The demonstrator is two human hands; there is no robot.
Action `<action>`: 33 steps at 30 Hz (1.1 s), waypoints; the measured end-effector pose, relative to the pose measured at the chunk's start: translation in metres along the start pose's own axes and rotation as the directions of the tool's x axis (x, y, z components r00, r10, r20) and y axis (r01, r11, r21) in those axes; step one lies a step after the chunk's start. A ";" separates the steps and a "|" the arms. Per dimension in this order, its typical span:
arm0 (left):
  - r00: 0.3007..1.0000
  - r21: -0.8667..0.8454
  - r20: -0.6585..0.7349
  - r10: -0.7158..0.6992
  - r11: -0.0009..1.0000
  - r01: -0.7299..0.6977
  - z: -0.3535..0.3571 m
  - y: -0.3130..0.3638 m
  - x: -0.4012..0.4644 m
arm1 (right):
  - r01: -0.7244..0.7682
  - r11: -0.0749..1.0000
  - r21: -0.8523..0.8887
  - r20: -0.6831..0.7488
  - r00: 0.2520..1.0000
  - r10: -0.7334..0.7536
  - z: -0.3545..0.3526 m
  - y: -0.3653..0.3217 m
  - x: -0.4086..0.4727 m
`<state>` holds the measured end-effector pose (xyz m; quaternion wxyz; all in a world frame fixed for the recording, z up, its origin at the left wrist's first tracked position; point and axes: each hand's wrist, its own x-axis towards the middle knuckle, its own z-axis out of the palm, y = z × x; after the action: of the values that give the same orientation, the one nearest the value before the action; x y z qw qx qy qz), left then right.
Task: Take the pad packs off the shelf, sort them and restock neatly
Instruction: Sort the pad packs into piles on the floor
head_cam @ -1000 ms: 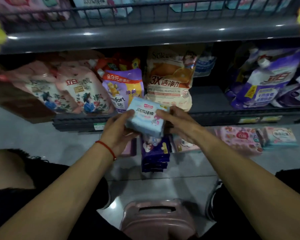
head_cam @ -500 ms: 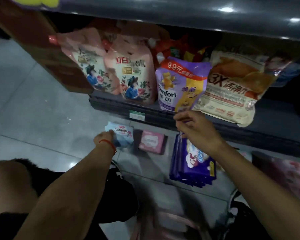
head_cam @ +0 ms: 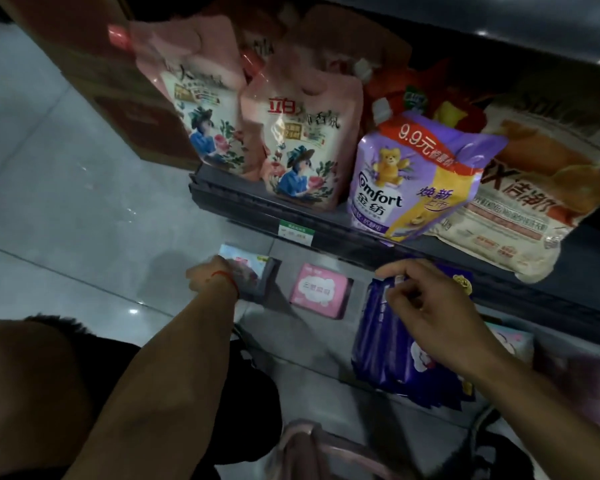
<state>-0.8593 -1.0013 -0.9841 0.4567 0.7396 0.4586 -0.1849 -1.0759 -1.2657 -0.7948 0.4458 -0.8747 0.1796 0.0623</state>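
My left hand [head_cam: 211, 277], with a red string at the wrist, holds a light blue pad pack [head_cam: 246, 268] low over the floor at the left. A pink pad pack [head_cam: 318, 291] lies flat on the floor just to its right. My right hand [head_cam: 426, 303] hovers with loosely curled fingers over a stack of dark purple pad packs [head_cam: 392, 348] on the floor and holds nothing. More pink packs [head_cam: 510, 341] show blurred at the right edge.
Above the packs runs a dark shelf edge [head_cam: 257, 209] with a green price tag [head_cam: 296, 232]. Pink detergent pouches [head_cam: 298, 147], a purple Comfort pouch [head_cam: 413, 174] and an orange-and-cream bag [head_cam: 534, 195] stand on it. A pink stool [head_cam: 312, 448] is beneath me.
My left hand carried the light blue pack from in front of the shelf down to the floor at the left. My right hand let go of it and moved over the purple stack.
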 end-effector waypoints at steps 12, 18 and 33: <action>0.639 0.098 0.419 0.645 0.667 -0.738 -0.013 0.024 -0.278 | 0.103 0.971 0.216 -0.224 0.973 -0.053 -0.042 -0.041 -0.029; 0.093 -0.298 0.420 0.903 0.234 -0.925 -0.050 0.077 -0.415 | 0.290 0.928 0.232 -0.518 0.845 -0.135 -0.127 -0.069 -0.073; -0.490 -0.100 0.504 0.711 -0.515 -0.851 0.020 0.192 -0.592 | -0.093 0.922 -0.376 -0.856 0.417 -0.307 -0.350 -0.046 -0.104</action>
<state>-0.9963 -1.3510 -0.4870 0.2942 0.7913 -0.5298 0.0808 -1.1732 -1.4944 -0.5236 0.1102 -0.8462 0.3177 -0.4133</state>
